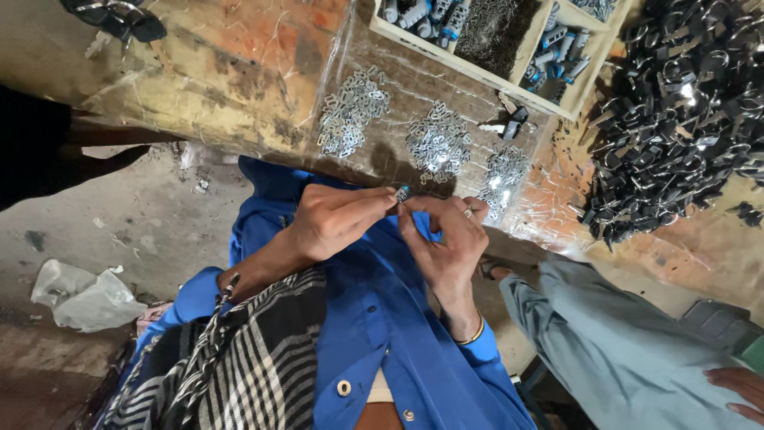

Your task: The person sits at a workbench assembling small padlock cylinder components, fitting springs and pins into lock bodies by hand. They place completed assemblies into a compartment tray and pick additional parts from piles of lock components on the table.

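Both forearms angle inward over the lap, wrists bent. The left hand (pixel 338 221) and the right hand (pixel 446 243) meet fingertip to fingertip, thumbs and forefingers pinched closed together, remaining fingers loosely curled.

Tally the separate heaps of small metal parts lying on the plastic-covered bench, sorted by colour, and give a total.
Heaps of silver clips on the plastic sheet: 3 (left heap, middle heap, right heap)
Heaps of black metal parts: 1 (big pile at the right)
Total: 4

The wooden tray holds more parts, sorted in compartments, not counted here.
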The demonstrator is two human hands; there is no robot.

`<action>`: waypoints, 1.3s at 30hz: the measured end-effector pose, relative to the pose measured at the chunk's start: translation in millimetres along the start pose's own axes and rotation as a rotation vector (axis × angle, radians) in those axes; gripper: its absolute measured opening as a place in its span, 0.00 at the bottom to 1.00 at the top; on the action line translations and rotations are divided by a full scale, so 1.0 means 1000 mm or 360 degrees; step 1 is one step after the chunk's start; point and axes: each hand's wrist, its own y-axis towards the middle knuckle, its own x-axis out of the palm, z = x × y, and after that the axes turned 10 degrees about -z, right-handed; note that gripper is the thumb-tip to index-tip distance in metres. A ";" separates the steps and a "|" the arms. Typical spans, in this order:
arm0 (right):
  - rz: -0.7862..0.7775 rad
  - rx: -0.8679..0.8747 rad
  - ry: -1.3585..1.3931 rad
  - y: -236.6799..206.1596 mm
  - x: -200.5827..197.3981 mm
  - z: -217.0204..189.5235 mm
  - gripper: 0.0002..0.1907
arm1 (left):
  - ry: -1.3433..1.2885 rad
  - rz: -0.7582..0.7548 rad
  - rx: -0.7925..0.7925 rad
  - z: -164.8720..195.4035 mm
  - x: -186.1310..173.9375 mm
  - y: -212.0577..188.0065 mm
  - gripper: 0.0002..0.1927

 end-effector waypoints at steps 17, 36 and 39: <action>0.0125 0.0112 -0.0420 -0.019 -0.005 0.021 0.22 | -0.0686 0.0183 -0.0710 -0.001 0.011 -0.005 0.11; 0.0163 0.0043 -0.0452 -0.017 -0.009 0.024 0.23 | -0.0807 0.0157 -0.0834 -0.001 0.011 -0.003 0.12; 0.0208 -0.0034 -0.0448 -0.015 -0.008 0.023 0.22 | -0.0757 0.0142 -0.0826 0.000 0.010 -0.002 0.12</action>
